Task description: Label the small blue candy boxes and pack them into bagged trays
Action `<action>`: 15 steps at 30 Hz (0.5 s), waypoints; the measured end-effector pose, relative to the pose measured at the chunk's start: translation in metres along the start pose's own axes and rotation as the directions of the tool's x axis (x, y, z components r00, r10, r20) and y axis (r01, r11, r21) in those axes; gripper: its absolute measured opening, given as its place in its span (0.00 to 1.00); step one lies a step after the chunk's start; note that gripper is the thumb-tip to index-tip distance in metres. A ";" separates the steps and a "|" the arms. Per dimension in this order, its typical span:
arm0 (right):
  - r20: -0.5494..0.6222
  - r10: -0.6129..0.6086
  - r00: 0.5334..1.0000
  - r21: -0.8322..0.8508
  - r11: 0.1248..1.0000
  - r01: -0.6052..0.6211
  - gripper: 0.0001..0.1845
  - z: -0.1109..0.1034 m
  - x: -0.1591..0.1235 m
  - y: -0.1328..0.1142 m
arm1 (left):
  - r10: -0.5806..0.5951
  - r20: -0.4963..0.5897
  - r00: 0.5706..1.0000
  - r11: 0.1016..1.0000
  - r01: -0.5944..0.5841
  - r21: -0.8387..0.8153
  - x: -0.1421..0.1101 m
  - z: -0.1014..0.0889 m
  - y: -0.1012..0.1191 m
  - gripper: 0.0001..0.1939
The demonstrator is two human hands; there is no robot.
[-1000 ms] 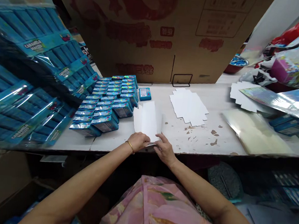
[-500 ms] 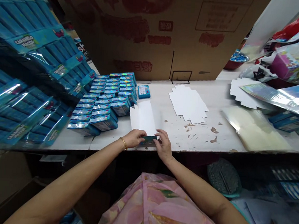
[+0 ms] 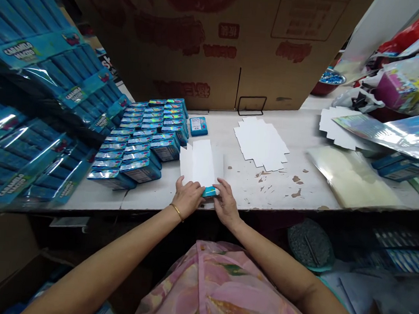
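A partly folded cardboard box blank, white inside and blue outside, lies at the table's front edge with its side walls raised. My left hand, a gold bangle on its wrist, is closed on the blank's near left corner. My right hand pinches the near right corner. Between the hands a strip of the blue near flap shows. To the right lie flat white box blanks. Left of the blank, small blue packets stand in rows, and a single blue packet lies behind it.
A large brown carton stands along the back. Wrapped blue display boxes are stacked at the left. On the right are a stack of clear plastic sheets, a shiny film and a bowl of blue pieces.
The near flap between my hands has turned, showing bright blue instead of a dark face. My left fingers have spread further over the left corner. The view has shifted slightly.
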State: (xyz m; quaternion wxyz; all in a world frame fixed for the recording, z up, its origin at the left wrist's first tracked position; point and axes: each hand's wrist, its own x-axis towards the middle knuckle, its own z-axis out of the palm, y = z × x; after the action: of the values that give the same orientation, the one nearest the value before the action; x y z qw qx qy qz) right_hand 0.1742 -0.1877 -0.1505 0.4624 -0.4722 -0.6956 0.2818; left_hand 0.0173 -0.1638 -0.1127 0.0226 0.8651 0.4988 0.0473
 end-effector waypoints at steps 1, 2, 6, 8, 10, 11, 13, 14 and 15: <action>-0.003 -0.005 1.000 0.004 1.000 0.005 0.28 0.000 -0.001 -0.003 | -0.003 0.012 1.000 1.000 0.003 -0.003 0.001 0.001 -0.001 0.10; -0.003 -0.009 1.000 0.003 1.000 0.009 0.30 0.001 -0.001 -0.007 | -0.004 0.023 1.000 1.000 0.004 -0.005 0.002 0.002 -0.002 0.10; 0.081 -0.022 0.996 -0.033 0.999 0.025 0.34 0.003 0.002 -0.019 | 0.025 0.067 0.997 0.999 -0.027 0.033 0.005 0.002 0.001 0.10; 0.092 0.004 0.996 -0.016 1.000 -0.003 0.34 0.001 0.006 -0.020 | 0.042 0.077 0.996 0.996 -0.048 0.073 0.006 0.000 0.005 0.10; 0.067 0.045 0.997 0.039 0.998 -0.047 0.33 -0.002 0.010 -0.018 | 0.057 0.074 0.996 0.992 -0.064 0.105 0.006 -0.002 0.008 0.10; 0.059 0.063 0.996 0.070 0.995 -0.067 0.33 -0.003 0.011 -0.016 | 0.064 0.070 0.995 0.991 -0.072 0.116 0.006 -0.002 0.009 0.10; 0.061 0.094 0.994 0.118 0.988 -0.101 0.33 -0.005 0.011 -0.014 | 0.092 0.071 0.993 0.986 -0.101 0.129 0.005 -0.002 0.012 0.11; 0.067 0.105 0.992 0.136 0.984 -0.113 0.33 -0.005 0.010 -0.014 | 0.104 0.074 0.992 0.984 -0.113 0.135 0.004 -0.002 0.013 0.12; 0.070 0.112 0.991 0.152 0.981 -0.122 0.33 -0.005 0.009 -0.013 | 0.111 0.081 0.991 0.983 -0.121 0.139 0.003 -0.002 0.015 0.13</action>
State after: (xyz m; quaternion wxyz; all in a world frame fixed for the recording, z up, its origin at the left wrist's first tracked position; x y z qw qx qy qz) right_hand 0.1724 -0.1848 -0.1341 0.4590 -0.4660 -0.6562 0.3761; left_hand 0.0314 -0.1681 -0.1093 -0.0245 0.8933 0.4484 -0.0191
